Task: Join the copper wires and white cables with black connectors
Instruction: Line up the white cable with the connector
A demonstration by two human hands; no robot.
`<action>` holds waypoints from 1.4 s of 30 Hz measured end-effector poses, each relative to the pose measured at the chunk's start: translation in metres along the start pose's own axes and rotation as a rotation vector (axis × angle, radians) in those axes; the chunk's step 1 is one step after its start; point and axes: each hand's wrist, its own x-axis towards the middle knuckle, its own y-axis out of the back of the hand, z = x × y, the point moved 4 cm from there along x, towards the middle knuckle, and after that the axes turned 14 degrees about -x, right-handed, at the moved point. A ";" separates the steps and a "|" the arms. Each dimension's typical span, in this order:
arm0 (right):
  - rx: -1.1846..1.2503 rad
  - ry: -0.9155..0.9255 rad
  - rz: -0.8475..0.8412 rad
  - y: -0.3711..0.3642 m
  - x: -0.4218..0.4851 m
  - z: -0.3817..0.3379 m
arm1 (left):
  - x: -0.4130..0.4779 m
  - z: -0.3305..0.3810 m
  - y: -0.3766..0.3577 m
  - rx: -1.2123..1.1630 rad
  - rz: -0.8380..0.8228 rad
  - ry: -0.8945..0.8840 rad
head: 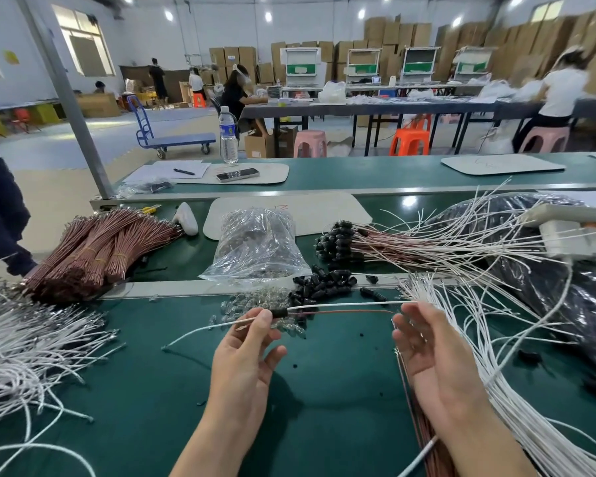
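Observation:
My left hand (248,349) pinches a black connector (280,312) between thumb and forefinger above the green mat. A white cable (344,305) and a copper wire (351,311) run rightward out of the connector toward my right hand (437,359). That hand is spread, fingers relaxed, with its fingertips at the wire ends. Another white cable (200,330) trails left from my left hand. Loose black connectors (320,284) lie piled just beyond my hands. Bundled copper wires (100,249) lie at the left.
A clear bag of small parts (255,246) stands mid-table. Finished joined wires (393,246) fan out at the right beside a black plastic bag (565,304). Loose white cables (25,346) cover the left; more white cables (516,401) lie at the right. A water bottle (228,136) stands behind.

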 end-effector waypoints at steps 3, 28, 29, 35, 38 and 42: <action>0.027 0.019 0.026 0.006 0.003 -0.007 | 0.000 0.001 0.000 -0.009 -0.001 0.011; -0.386 -0.103 -0.334 -0.032 -0.020 0.017 | -0.006 0.002 -0.009 -0.337 0.019 0.161; -0.442 -0.075 -0.364 -0.036 -0.024 0.018 | -0.008 0.003 -0.010 -0.372 0.008 0.169; -0.545 0.009 -0.518 -0.050 -0.036 0.019 | -0.016 -0.007 -0.017 -0.280 -0.049 0.245; -0.482 0.115 -0.393 -0.047 -0.032 0.017 | -0.025 -0.027 -0.020 -0.034 -0.081 0.324; -0.367 0.117 -0.237 -0.039 -0.025 0.012 | -0.026 -0.032 -0.022 0.077 -0.105 0.294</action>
